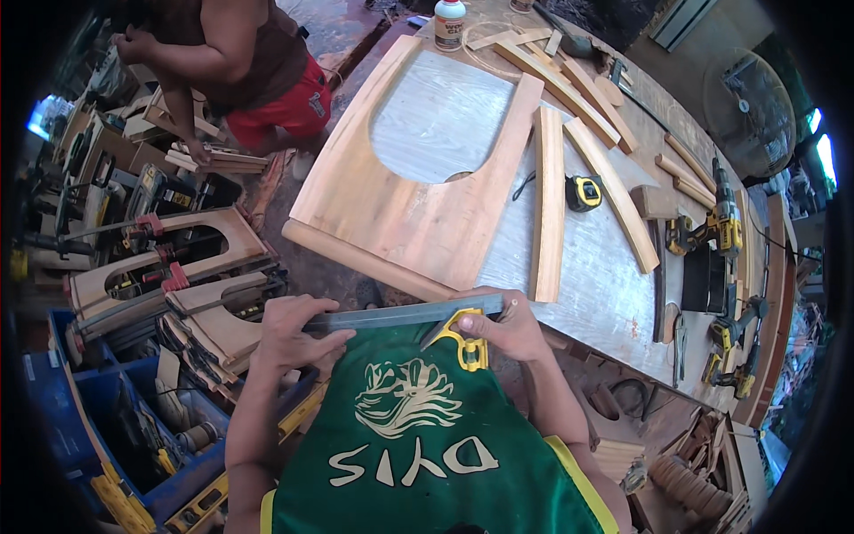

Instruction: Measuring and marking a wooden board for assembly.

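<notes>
I hold a combination square with a long grey steel blade (391,317) and a yellow head (471,350) in front of my body, just off the near edge of the workbench. My left hand (298,334) pinches the blade's left end between thumb and fingers. At the other end, my right hand (511,327) grips the blade and the yellow head together. Beyond them lies a wooden panel (400,214) with a deep U-shaped cutout, its rounded front rail (365,262) close to the blade.
Curved wooden slats (549,214), a tape measure (584,193), a cordless drill (725,222) and a glue bottle (448,25) lie on the workbench (596,294). Clamped wooden frames (178,254) and a blue toolbox (58,392) stand at left. Another person (240,71) stands at far left.
</notes>
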Demonstrator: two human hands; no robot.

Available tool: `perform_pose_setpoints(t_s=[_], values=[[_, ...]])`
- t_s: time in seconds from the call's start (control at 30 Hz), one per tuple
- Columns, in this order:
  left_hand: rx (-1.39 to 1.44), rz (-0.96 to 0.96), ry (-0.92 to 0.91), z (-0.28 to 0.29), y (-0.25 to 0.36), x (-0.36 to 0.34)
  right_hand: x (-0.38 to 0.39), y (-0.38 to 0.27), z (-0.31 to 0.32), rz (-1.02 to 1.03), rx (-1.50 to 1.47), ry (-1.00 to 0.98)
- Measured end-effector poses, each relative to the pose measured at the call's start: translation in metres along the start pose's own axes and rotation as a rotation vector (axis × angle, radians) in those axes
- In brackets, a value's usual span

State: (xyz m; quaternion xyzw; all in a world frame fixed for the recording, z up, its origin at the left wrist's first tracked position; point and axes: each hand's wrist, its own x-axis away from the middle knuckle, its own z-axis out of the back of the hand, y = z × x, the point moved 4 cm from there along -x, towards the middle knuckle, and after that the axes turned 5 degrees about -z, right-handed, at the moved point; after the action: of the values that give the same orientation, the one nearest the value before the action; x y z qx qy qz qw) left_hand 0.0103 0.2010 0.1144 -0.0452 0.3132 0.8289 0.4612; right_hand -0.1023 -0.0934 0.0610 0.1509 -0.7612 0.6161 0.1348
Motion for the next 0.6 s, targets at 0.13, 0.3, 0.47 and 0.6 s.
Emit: perform_pose_setpoints(t_s=[0.13,0.3,0.47,0.6], values=[[-0.07,0.091,-0.102,0.007,-0.01,0.005,0.002,0.001,-0.011,0.02,-0.149,0.056],[-0.46,0.222,0.378,0.004,-0.001,0.014,-0.008,-0.011,-0.021,0.074,-0.285,0.117],[1.182,0.583,0.548,-0.066,0.018,0.008,-0.035,-0.021,-0.054,0.21,-0.301,0.136],[1.271,0.638,0.189,-0.063,-0.002,-0.002,-0.056,-0.027,-0.085,0.219,-0.25,0.065]])
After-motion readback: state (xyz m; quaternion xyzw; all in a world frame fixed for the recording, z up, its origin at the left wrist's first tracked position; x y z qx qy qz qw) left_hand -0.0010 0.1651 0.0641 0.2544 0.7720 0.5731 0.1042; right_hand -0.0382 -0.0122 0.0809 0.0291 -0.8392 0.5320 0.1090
